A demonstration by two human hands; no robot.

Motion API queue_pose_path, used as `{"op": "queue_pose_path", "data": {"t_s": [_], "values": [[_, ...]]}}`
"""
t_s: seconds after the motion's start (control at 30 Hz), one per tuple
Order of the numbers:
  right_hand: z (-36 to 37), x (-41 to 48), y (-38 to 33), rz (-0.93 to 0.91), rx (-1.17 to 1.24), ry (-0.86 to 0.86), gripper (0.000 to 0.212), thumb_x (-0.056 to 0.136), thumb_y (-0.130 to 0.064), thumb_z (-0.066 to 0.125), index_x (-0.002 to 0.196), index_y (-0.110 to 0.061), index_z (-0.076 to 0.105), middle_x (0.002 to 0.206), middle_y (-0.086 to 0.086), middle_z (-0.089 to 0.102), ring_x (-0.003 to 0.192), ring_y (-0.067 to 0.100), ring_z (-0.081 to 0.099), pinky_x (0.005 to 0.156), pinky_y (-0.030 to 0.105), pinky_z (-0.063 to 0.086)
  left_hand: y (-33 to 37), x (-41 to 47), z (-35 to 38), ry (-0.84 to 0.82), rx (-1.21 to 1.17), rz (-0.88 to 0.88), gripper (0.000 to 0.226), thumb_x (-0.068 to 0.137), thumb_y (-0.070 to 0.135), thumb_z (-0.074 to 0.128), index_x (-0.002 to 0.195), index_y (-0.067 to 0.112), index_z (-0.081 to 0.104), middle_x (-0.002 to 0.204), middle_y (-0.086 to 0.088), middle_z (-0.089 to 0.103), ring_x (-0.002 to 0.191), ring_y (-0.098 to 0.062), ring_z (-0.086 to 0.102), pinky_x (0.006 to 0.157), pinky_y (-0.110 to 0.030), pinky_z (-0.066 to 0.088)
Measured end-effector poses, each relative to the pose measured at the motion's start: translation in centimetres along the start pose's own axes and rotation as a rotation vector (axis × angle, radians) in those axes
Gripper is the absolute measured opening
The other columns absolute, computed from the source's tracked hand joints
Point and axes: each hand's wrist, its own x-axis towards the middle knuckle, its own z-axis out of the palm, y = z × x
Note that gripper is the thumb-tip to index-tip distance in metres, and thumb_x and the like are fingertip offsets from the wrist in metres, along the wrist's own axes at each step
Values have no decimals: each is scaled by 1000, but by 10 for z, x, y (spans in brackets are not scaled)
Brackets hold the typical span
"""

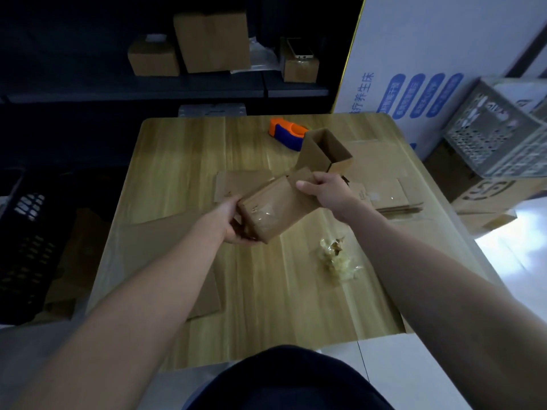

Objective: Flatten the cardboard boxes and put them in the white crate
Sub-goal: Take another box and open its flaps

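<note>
A small brown cardboard box [275,210] with clear tape on its near face hangs above the wooden table [183,161]. My left hand [235,221] grips its near end from below. My right hand [327,189] holds its far end, thumb on top. Its far flaps stand open as a square tube [325,150]. Flattened boxes lie on the table: one [236,184] behind the held box, a stack [390,195] at the right, a large sheet [165,241] under my left arm. The white crate [497,134] stands tilted at the far right, off the table.
An orange and blue tape dispenser [287,133] sits at the table's far side. A crumpled wad of clear tape [337,257] lies near my right forearm. Several closed boxes [211,41] stand on a dark shelf behind. A black crate [28,241] is at the left.
</note>
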Motion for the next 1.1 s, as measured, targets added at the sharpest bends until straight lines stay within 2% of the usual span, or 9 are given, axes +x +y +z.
{"op": "queue_pose_path", "data": {"t_s": [0.07, 0.13, 0.2, 0.27, 0.4, 0.57, 0.67, 0.87, 1.1], "values": [[-3, 2, -1, 23, 33, 101, 9, 85, -33, 68, 81, -25, 68, 86, -7, 68, 85, 11, 64, 73, 27, 50, 2, -2, 11, 164, 142, 164, 62, 90, 55, 48, 124, 4, 50, 122, -18, 56, 111, -37, 56, 92, -52, 47], [-5, 3, 0, 61, 48, 138, 12, 86, -32, 69, 78, -24, 67, 83, -7, 68, 81, 11, 64, 64, 23, 48, 3, -5, 18, 394, 292, 521, 45, 93, 45, 50, 121, 10, 54, 124, -10, 57, 111, -30, 56, 91, -39, 48], [-6, 4, 2, 109, 45, 152, 10, 86, -31, 68, 81, -23, 67, 86, -5, 68, 80, 11, 63, 60, 22, 47, 4, -11, 21, 403, 478, 895, 11, 91, 31, 57, 96, 22, 60, 101, 3, 64, 96, -15, 60, 76, -23, 46], [-4, 6, 4, 159, 56, 169, 11, 87, -32, 67, 87, -20, 67, 91, -2, 66, 81, 13, 62, 59, 24, 46, 0, -16, 21, 287, 775, 1057, 5, 88, 26, 61, 86, 31, 61, 91, 11, 61, 88, -5, 57, 74, -18, 44], [3, 9, 3, 239, 33, 173, 38, 90, -34, 63, 121, -13, 61, 105, 4, 62, 92, 20, 59, 62, 28, 48, -9, -8, 13, 319, 1133, 1041, 23, 83, 26, 68, 105, 21, 65, 97, 6, 53, 98, -16, 49, 89, -30, 43], [15, 10, 12, 254, 44, 152, 33, 90, -24, 62, 117, -4, 61, 119, 17, 63, 93, 26, 63, 82, 42, 54, -20, -1, 4, 355, 1196, 1035, 14, 82, 18, 69, 94, 16, 65, 89, 1, 56, 88, -17, 52, 82, -29, 43], [18, 10, 14, 227, -27, 175, 36, 90, -23, 63, 123, -10, 57, 113, 9, 62, 92, 24, 61, 70, 36, 54, -20, 1, 5, 341, 1121, 1006, 8, 81, 14, 70, 87, 16, 64, 82, 2, 58, 84, -19, 55, 71, -28, 41], [20, 15, 15, 53, -542, -31, 87, 80, -27, 74, 149, -32, 21, 150, 5, 16, 132, 31, 32, 106, 43, 38, -12, 6, 14, 390, 1141, 957, 11, 83, 15, 68, 76, 21, 62, 86, 1, 64, 82, -16, 58, 68, -27, 42], [16, 16, 19, 44, -701, -103, 92, 78, -32, 75, 150, -35, 18, 156, -4, 3, 141, 33, 17, 112, 51, 27, -15, 15, 22, 438, 1257, 991, 15, 91, 14, 58, 76, 17, 57, 86, 2, 50, 99, -19, 47, 80, -31, 38]]}}
